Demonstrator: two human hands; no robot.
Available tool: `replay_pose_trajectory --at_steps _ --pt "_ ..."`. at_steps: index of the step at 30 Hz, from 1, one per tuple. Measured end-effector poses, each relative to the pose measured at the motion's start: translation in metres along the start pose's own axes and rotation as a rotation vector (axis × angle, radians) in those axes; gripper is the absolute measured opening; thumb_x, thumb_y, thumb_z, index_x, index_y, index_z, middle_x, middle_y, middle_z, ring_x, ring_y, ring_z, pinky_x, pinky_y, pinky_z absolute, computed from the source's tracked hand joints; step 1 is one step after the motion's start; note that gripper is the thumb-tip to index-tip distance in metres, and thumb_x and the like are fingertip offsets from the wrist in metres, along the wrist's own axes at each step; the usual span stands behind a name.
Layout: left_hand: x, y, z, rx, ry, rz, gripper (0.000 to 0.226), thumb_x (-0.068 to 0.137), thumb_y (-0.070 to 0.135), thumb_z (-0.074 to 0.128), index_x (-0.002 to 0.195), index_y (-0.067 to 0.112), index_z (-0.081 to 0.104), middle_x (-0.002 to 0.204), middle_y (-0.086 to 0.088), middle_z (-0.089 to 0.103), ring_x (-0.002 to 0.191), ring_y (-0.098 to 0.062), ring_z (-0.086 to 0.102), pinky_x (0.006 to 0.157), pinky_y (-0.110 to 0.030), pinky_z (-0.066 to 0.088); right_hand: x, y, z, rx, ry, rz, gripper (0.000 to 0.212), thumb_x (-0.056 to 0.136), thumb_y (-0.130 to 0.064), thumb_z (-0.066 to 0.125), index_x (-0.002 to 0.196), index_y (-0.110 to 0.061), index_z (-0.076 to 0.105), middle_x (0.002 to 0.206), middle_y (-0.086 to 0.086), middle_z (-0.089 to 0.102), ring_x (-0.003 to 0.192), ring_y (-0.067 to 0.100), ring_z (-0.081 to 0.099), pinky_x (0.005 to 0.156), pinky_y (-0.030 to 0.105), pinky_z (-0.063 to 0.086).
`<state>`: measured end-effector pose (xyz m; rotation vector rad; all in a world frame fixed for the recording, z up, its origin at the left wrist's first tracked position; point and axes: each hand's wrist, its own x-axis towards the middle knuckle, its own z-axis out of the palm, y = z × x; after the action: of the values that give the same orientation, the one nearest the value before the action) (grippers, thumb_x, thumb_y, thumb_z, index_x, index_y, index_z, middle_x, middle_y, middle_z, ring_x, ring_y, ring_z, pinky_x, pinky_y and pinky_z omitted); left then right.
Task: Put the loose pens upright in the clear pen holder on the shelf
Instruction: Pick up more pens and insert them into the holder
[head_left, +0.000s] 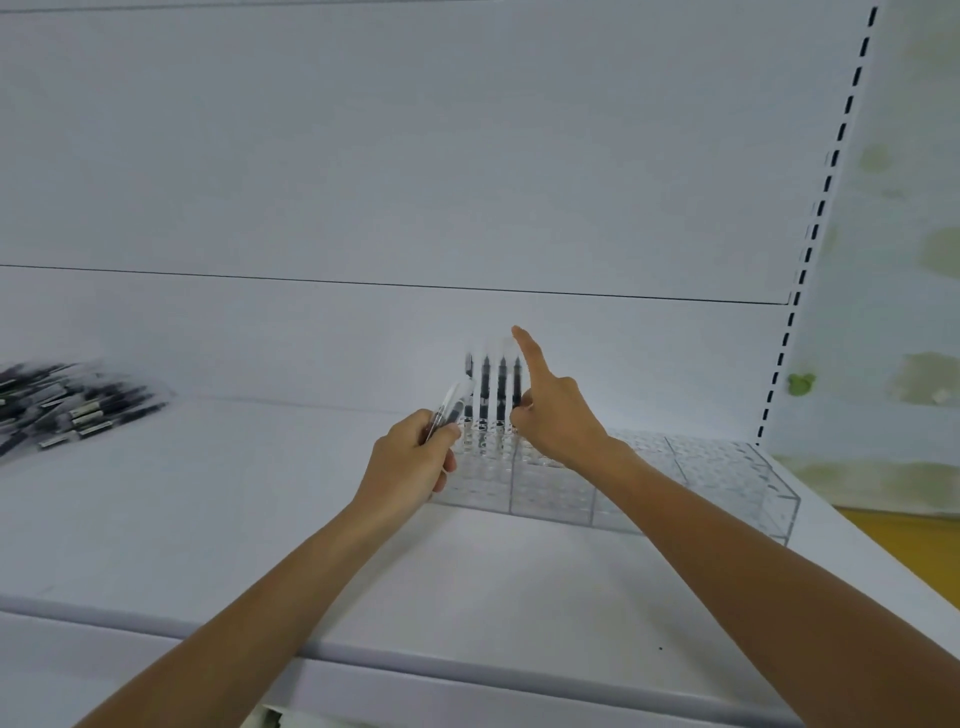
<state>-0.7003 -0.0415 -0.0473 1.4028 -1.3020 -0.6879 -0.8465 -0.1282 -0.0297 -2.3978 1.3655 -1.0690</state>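
A clear pen holder with many round slots stands on the white shelf. Several black pens stand upright in its back-left corner. My left hand, just left of the holder, is closed around a few clear-capped black pens that point up and to the right. Over the holder's left part is my right hand, its index finger stretched upward and its thumb and curled fingers beside the rightmost upright pen; I see nothing held in it. A pile of loose pens lies at the shelf's far left.
The shelf's white back panel rises right behind the holder. A slotted upright rail runs along the right side. The shelf's front edge lies below my forearms. A yellow surface shows at the lower right.
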Motion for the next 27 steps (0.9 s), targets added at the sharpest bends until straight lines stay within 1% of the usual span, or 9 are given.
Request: replay_pose_trajectory --at_steps 3,5,8,11,14,16,18,21,27 --pt "-0.001 0.008 0.001 -0.046 -0.02 0.002 0.021 0.095 0.022 0.045 0.085 0.009 0.059 0.06 0.001 0.055 0.042 -0.01 0.041 0.042 -0.019 0.031 -0.002 -0.002 -0.01 -0.085 0.255 -0.098 0.068 0.091 -0.01 0.05 0.15 -0.023 0.017 0.101 0.007 0.05 0.092 0.022 0.047 0.081 0.035 0.041" --pt "0.0 0.017 0.003 -0.107 -0.012 0.008 0.019 0.094 0.018 0.045 0.083 0.01 0.059 0.058 0.001 0.054 0.04 -0.009 0.04 0.039 -0.018 0.03 -0.007 -0.013 -0.021 0.096 0.332 -0.086 0.045 0.095 -0.017 0.05 0.139 -0.019 0.039 0.102 0.003 0.054 0.092 0.015 0.05 0.08 0.025 0.038" --pt "0.0 0.032 0.013 -0.153 -0.004 0.04 0.018 0.093 0.016 0.044 0.085 0.008 0.058 0.058 0.002 0.054 0.039 -0.007 0.041 0.038 -0.017 0.031 -0.01 -0.033 -0.037 0.405 0.069 0.075 0.021 0.092 -0.027 0.058 0.109 -0.015 0.059 0.083 0.001 0.068 0.074 0.011 0.062 0.066 0.022 0.045" --pt "-0.004 0.04 0.025 -0.14 -0.022 0.081 0.022 0.095 0.02 0.041 0.086 0.01 0.058 0.058 0.002 0.054 0.043 -0.008 0.044 0.04 -0.02 0.036 -0.015 -0.039 -0.043 0.665 -0.141 0.164 0.027 0.087 -0.018 0.066 0.11 -0.012 0.055 0.079 0.002 0.07 0.071 0.009 0.066 0.069 0.023 0.053" --pt "-0.009 0.038 0.029 -0.098 -0.055 0.103 0.023 0.098 0.022 0.039 0.083 0.012 0.053 0.063 0.0 0.058 0.044 -0.009 0.049 0.043 -0.018 0.04 -0.018 -0.037 -0.051 0.871 -0.055 0.214 0.034 0.083 -0.001 0.067 0.114 -0.003 0.052 0.084 0.013 0.067 0.066 0.017 0.065 0.063 0.028 0.058" --pt "-0.012 0.034 0.025 -0.091 -0.067 0.093 0.022 0.098 0.022 0.04 0.082 0.012 0.051 0.065 0.0 0.059 0.043 -0.01 0.05 0.043 -0.019 0.04 -0.012 -0.034 -0.06 0.947 0.09 0.229 0.041 0.083 0.005 0.064 0.12 -0.003 0.047 0.09 0.017 0.065 0.067 0.022 0.066 0.06 0.033 0.06" --pt "-0.014 0.029 0.019 -0.087 -0.066 0.08 0.02 0.097 0.023 0.044 0.085 0.01 0.055 0.064 0.0 0.058 0.041 -0.01 0.047 0.04 -0.018 0.037 -0.002 -0.026 -0.07 0.898 0.307 0.194 0.046 0.084 0.007 0.061 0.124 -0.009 0.044 0.09 0.017 0.063 0.069 0.022 0.066 0.058 0.034 0.059" --pt "-0.014 0.021 0.009 -0.052 -0.041 0.069 0.017 0.094 0.023 0.049 0.085 0.012 0.058 0.059 0.001 0.054 0.04 -0.01 0.039 0.039 -0.017 0.031 0.008 -0.012 -0.079 0.569 0.503 0.057 0.042 0.087 0.003 0.058 0.124 -0.014 0.047 0.092 0.017 0.062 0.077 0.026 0.066 0.057 0.028 0.059" --pt "-0.013 0.018 0.003 -0.022 -0.017 0.037 0.027 0.095 0.029 0.046 0.077 0.013 0.06 0.057 0.004 0.051 0.045 -0.01 0.038 0.046 -0.018 0.03 0.009 -0.003 -0.06 0.255 0.437 -0.113 0.037 0.088 -0.001 0.058 0.121 -0.014 0.048 0.08 -0.004 0.057 0.073 0.017 0.061 0.07 0.043 0.058"
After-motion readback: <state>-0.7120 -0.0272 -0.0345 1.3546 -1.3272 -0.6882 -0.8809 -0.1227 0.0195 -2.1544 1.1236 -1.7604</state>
